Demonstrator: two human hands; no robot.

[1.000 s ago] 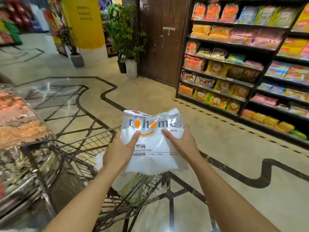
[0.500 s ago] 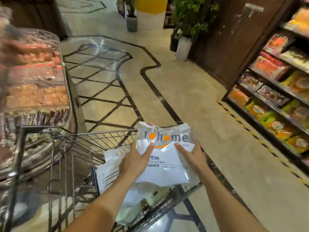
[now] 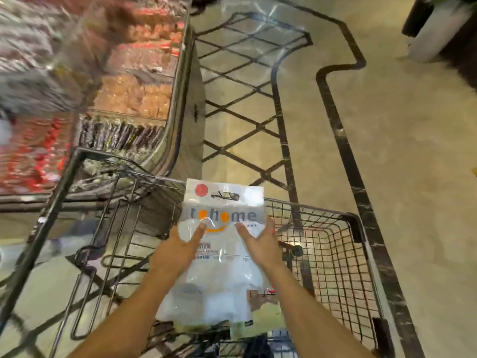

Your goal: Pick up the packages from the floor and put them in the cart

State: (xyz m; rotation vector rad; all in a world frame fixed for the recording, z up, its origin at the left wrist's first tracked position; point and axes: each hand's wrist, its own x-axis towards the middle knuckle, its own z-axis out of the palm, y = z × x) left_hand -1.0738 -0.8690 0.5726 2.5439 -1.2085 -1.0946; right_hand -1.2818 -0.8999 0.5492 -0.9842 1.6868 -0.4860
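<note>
I hold a clear plastic package [image 3: 224, 202] printed "tohome", with an orange smile and a red dot at its top. My left hand [image 3: 180, 248] grips its left side and my right hand [image 3: 259, 244] its right side. The package hangs inside the wire shopping cart [image 3: 333, 228], its top near the far rim. Under it in the basket lie other pale packages [image 3: 219, 303], one with a greenish edge, partly hidden by the held one.
A glass-fronted display case [image 3: 144, 99] of packed snacks stands close on the left, touching the cart's far corner. Beige floor with black inlay lines [image 3: 335, 112] stretches ahead and right. A white plant pot [image 3: 436, 29] sits at the far right.
The view has tilted sharply down and the cart now fills the lower frame. The package has gone lower, into the cart's basket, with both hands still on it.
</note>
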